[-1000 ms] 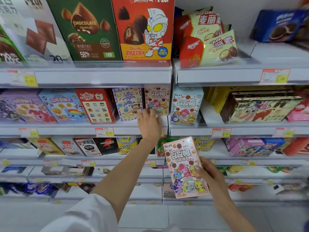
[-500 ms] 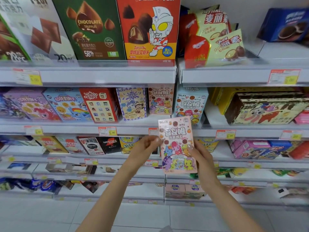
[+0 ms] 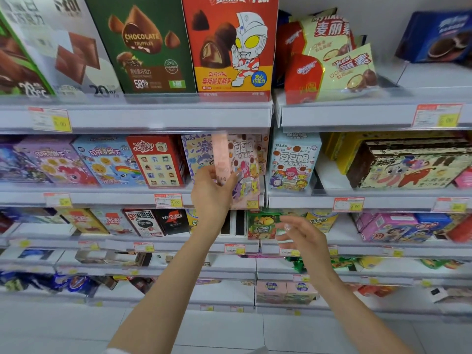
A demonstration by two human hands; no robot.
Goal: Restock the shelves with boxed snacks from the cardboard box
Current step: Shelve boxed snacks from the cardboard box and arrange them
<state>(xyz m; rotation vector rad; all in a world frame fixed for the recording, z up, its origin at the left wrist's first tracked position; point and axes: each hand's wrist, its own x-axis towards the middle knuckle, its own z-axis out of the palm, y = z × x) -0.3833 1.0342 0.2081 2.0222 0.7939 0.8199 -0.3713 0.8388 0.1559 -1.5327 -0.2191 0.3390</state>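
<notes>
Setting: grey-white shop shelving (image 3: 102, 198), second tier from the top, crowded with cartoon snack cartons.
Left hand (image 3: 212, 192): thumb and fingers pinching the lower part of a pink cardboard biscuit box with pony artwork (image 3: 244, 175), held at its 12 o'clock.
Box position: upright, turned partly side-on, base in front of the price rail (image 3: 293, 200); lilac cartoon carton (image 3: 196, 154) at 9 o'clock, pale blue carton (image 3: 293, 162) at 3 o'clock.
Right hand (image 3: 301, 236): at 4 o'clock, fingers loosely spread, empty.
Technique: lift the base over the rail, square the face forward, slide straight back.

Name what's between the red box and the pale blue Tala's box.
Head view: a purple cartoon box and the pink pony box the left hand grips.
</notes>
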